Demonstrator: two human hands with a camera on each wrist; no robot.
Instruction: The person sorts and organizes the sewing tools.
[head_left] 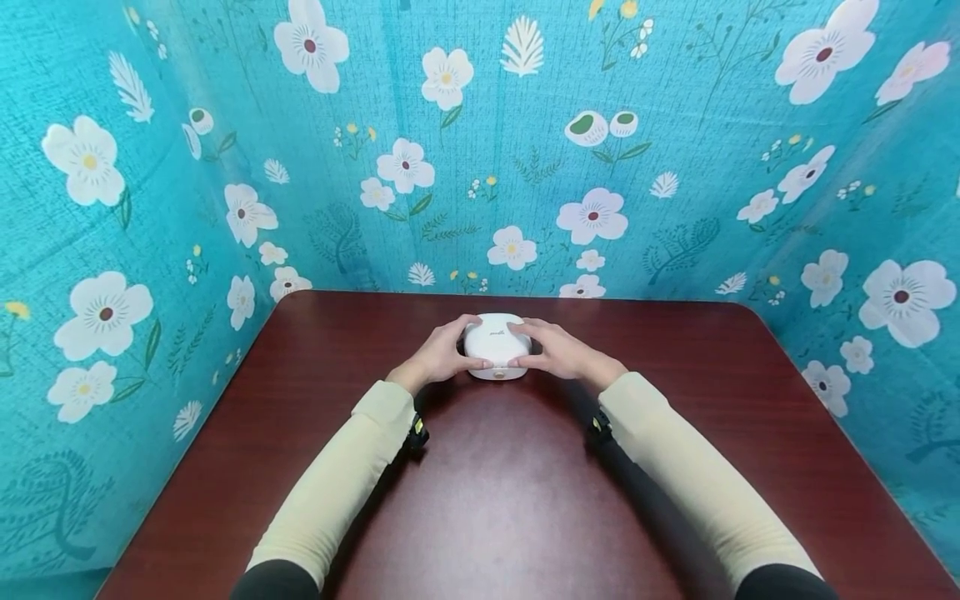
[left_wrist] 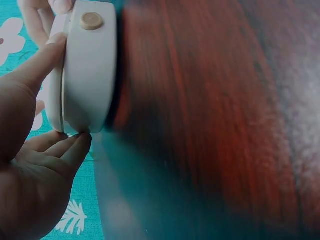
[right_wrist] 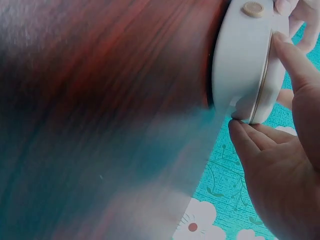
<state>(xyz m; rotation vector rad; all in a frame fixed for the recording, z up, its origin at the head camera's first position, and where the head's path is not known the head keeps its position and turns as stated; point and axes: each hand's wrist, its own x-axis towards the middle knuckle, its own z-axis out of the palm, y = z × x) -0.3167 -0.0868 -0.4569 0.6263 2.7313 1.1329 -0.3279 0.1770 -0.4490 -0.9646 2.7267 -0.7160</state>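
Note:
A white rounded case (head_left: 498,345) with small lettering on its lid stands at the far middle of the table. In the left wrist view, a round gold-coloured button (left_wrist: 91,21) shows on its front, and a thin seam (right_wrist: 263,80) runs around it in the right wrist view. My left hand (head_left: 442,353) grips the case's left side, thumb at the front near the seam and fingers around the side. On the opposite side my right hand (head_left: 558,350) holds it in the same way, its thumb also at the front seam. The case's back is hidden.
The dark red-brown wooden table (head_left: 495,500) has rounded far corners. A turquoise flowered cloth (head_left: 480,167) hangs behind it and along both sides, close to the far edge. A dark wrist device (head_left: 417,433) is strapped at the left sleeve, another (head_left: 601,427) at the right.

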